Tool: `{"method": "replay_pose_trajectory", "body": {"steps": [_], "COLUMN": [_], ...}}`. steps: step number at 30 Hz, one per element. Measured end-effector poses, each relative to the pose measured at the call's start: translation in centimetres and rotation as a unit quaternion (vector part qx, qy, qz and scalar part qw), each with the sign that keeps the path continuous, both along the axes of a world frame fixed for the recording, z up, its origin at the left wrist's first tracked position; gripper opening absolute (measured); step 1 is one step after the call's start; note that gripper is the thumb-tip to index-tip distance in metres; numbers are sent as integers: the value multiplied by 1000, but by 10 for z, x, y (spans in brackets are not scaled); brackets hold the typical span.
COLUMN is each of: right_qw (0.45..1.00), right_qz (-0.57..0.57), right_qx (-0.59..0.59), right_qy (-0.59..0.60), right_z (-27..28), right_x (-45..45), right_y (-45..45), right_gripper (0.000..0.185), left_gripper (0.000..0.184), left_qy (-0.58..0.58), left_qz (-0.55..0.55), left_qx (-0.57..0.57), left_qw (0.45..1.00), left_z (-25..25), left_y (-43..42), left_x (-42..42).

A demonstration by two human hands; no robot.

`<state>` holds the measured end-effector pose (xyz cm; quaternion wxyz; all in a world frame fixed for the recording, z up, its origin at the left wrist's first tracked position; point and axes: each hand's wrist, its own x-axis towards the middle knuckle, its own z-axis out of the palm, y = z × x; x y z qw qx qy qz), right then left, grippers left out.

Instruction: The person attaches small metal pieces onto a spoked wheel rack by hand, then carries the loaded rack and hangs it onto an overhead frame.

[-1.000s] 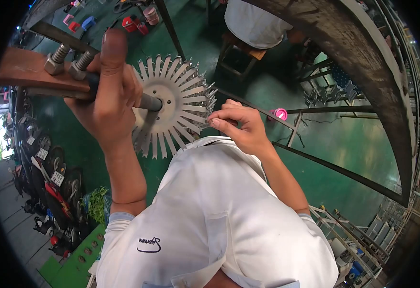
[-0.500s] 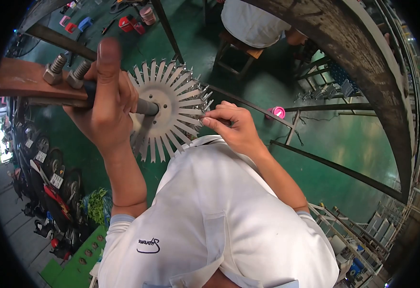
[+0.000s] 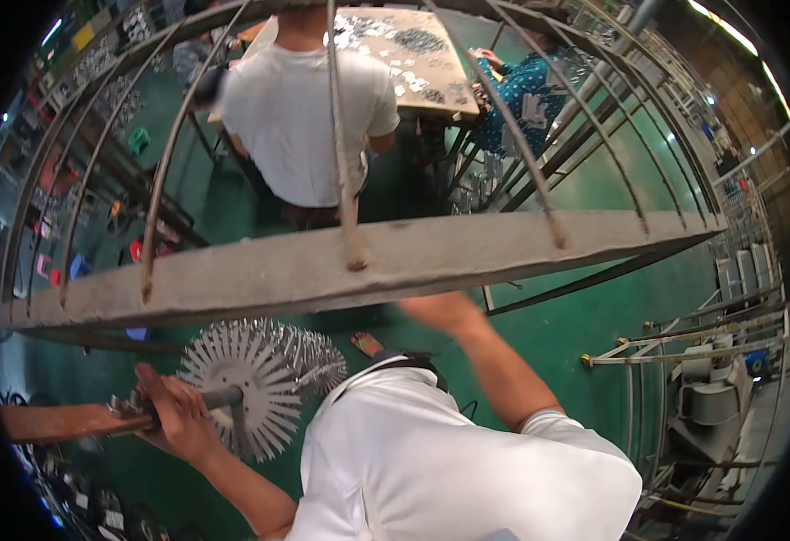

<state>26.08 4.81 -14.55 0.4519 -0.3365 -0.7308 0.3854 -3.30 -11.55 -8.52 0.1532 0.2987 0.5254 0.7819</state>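
Note:
At lower left, my left hand [image 3: 177, 417] is wrapped round the shaft end beside the brown metal arm [image 3: 70, 422] with its bolts. On that shaft sits a slotted metal wheel [image 3: 242, 383], its slats spread like spokes, with many small shiny metal pieces [image 3: 309, 356] behind the front disc. My right hand [image 3: 440, 311] is blurred and lies just below the grey metal beam [image 3: 431, 257], right of the wheel. The beam hides part of it, so its fingers and anything in them cannot be made out.
Thin metal bars [image 3: 345, 135] rise from the beam. Beyond them a person in a white shirt [image 3: 300, 117] sits at a table [image 3: 454, 77] strewn with metal pieces. Another person in dotted clothing [image 3: 512, 99] is at its right. Metal racks [image 3: 684, 352] stand at right.
The view has tilted up, bringing the beam, bars and table into sight. My right hand has left the wheel's edge and moved away to the right. My left hand still grips the shaft.

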Motion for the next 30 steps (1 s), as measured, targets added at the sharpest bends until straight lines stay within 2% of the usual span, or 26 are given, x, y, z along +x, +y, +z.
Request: {"method": "replay_pose_trajectory", "body": {"steps": [1,2,3,4,5,6,9,13,14,17,22,25,30], "right_qw": [989,968,928,857,822,784,744,763,768,776,753,777,799], "right_qz": [-43,-194,-337,-458,-502,-544,-546,-544,-558,-556,-519,-525,-504], "right_qx": [131,143,133,231,265,298,386,347,311,299,389,318,311], "right_qy": [55,70,88,46,37,30,-23,-36,-45,-8,107,138,106], "right_z": [-6,24,53,70,85,99,120,139,145,145,134,139,133], "right_x": [23,37,51,70,88,104,132,128,124,124,129,119,111], "right_y": [39,55,72,95,111,127,174,192,188,191,205,180,142], "right_gripper": [33,26,20,19,20,21,26,29,24,22,17,17,14], "left_gripper": [41,41,41,42,42,52,50,49,47,44,42,45,47], "left_qy": [5,9,9,9,9,5,5,14,5,5,2,-6,-8], "left_qz": [4,9,7,5,3,16,19,34,33,42,44,38,36], "left_qx": [2,2,2,2,1,-18,-16,-32,-28,-27,-24,-16,-16], "left_qw": [1000,1000,1000,1000,1000,1000,1000,999,999,999,999,999,999], "left_z": [2,4,4,2,4,14,10,13,13,10,9,11,10], "left_y": [1,1,0,-2,0,3,4,6,6,5,7,8,8], "left_x": [2,3,3,3,2,10,8,10,9,8,10,12,12]}}
